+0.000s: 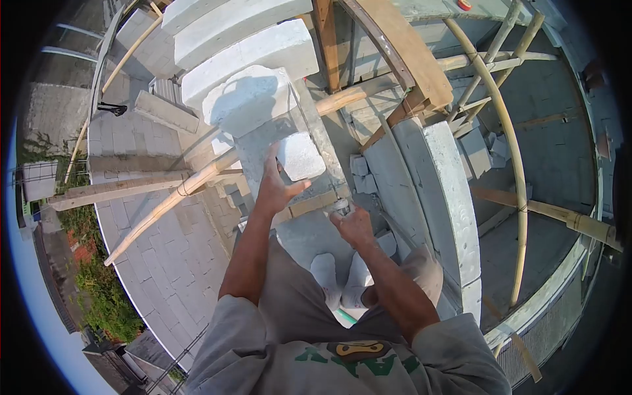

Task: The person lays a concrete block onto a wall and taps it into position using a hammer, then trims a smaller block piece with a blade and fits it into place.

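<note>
My left hand (pixel 280 187) is at the near left corner of a small white block (pixel 301 156) with rough edges. Its fingers lie along the block's left side and the thumb reaches along the near edge. The block rests on a grey ledge (pixel 253 151). To the right, my right hand (pixel 353 226) is closed around a small greyish-white thing (pixel 341 207), partly covered by the fingers, whose kind I cannot make out. It is near the ledge's near right corner.
Large white blocks (pixel 250 56) are stacked beyond the ledge. A block wall (pixel 451 204) rises on my right. Bamboo poles (pixel 510 158) cross on the right, and another pole (pixel 155 220) slants down on the left. Below me are my two feet (pixel 324 273).
</note>
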`<state>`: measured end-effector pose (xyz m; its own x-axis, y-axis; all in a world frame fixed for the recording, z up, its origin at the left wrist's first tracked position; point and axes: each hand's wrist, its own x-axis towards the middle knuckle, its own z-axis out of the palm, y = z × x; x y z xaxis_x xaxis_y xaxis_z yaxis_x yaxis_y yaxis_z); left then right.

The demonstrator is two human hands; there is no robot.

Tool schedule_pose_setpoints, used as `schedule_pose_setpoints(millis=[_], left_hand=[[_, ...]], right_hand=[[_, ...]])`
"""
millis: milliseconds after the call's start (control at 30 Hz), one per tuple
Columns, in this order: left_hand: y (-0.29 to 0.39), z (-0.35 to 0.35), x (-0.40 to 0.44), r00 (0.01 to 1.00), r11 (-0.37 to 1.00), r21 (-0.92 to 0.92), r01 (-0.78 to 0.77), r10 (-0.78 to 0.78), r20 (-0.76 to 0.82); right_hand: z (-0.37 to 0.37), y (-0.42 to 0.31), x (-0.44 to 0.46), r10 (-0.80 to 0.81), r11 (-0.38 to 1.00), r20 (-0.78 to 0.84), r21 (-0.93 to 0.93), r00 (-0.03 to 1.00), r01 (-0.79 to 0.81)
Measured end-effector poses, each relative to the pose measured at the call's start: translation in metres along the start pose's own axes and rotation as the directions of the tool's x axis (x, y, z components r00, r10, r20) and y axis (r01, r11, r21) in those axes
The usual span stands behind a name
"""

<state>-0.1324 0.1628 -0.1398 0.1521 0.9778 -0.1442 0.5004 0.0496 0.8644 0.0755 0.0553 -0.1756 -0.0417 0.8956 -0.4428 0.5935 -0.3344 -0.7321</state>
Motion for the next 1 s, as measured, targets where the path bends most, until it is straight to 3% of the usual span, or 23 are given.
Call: schedule_pose_setpoints(millis=[33, 133, 167, 233, 267, 333, 400, 500, 600, 667, 867, 967, 1000], left_hand=[[0.002, -0.004, 0.0, 1.0, 0.981, 0.194, -0.018, 0.015, 0.013], [0.008, -0.004, -0.002, 0.963, 0.839, 0.494, -0.226, 0.27, -0.019], [0.01, -0.004, -0.005, 0.977, 0.857, 0.481, -0.185, 0.215, -0.009], [0.018, -0.007, -0.01, 0.995, 0.883, 0.46, -0.094, 0.099, 0.014], [0.019, -0.011, -0.015, 0.999, 0.886, 0.462, -0.044, 0.043, 0.011], [0.023, -0.019, -0.017, 0.999, 0.89, 0.454, 0.048, -0.05, -0.008], [-0.003, -0.033, -0.012, 1.0, 0.907, 0.421, -0.011, 0.021, -0.017], [-0.029, -0.04, -0.017, 0.997, 0.927, 0.371, -0.063, 0.078, -0.027], [-0.029, -0.032, -0.018, 0.992, 0.938, 0.342, -0.062, 0.096, -0.084], [-0.032, -0.023, -0.02, 0.989, 0.941, 0.334, -0.048, 0.091, -0.115], [-0.012, -0.022, -0.013, 0.991, 0.948, 0.319, -0.011, 0.053, -0.124], [-0.009, -0.014, -0.015, 0.991, 0.955, 0.296, -0.014, 0.052, -0.121], [-0.01, -0.013, -0.014, 0.989, 0.951, 0.309, -0.031, 0.073, -0.125]], right_hand=[[0.015, 0.021, 0.0, -0.076, 0.993, -0.006, -0.092, 0.997, 0.075], [0.016, 0.029, 0.006, -0.306, 0.9, 0.002, -0.327, 0.952, 0.29], [0.017, 0.03, 0.001, -0.371, 0.85, 0.028, -0.393, 0.928, 0.352], [0.002, -0.002, -0.011, -0.011, 0.999, -0.026, 0.036, 1.0, 0.012], [-0.001, -0.015, -0.018, 0.179, 0.95, 0.013, 0.256, 0.984, -0.176], [0.001, -0.006, -0.015, -0.132, 0.977, -0.054, 0.161, 0.99, 0.139], [-0.004, -0.002, -0.014, -0.241, 0.966, -0.016, 0.092, 0.971, 0.241], [-0.03, -0.036, -0.025, -0.169, 0.974, -0.001, 0.154, 0.986, 0.167], [-0.051, -0.078, -0.039, -0.238, 0.906, -0.212, 0.304, 0.948, 0.296], [-0.054, -0.088, -0.044, -0.271, 0.889, -0.257, 0.301, 0.927, 0.344], [-0.016, -0.071, -0.027, -0.209, 0.931, -0.237, 0.248, 0.949, 0.267], [0.01, -0.044, -0.015, -0.182, 0.982, -0.273, 0.004, 0.945, 0.19], [0.007, -0.044, -0.017, -0.184, 0.976, -0.254, 0.064, 0.949, 0.206]])
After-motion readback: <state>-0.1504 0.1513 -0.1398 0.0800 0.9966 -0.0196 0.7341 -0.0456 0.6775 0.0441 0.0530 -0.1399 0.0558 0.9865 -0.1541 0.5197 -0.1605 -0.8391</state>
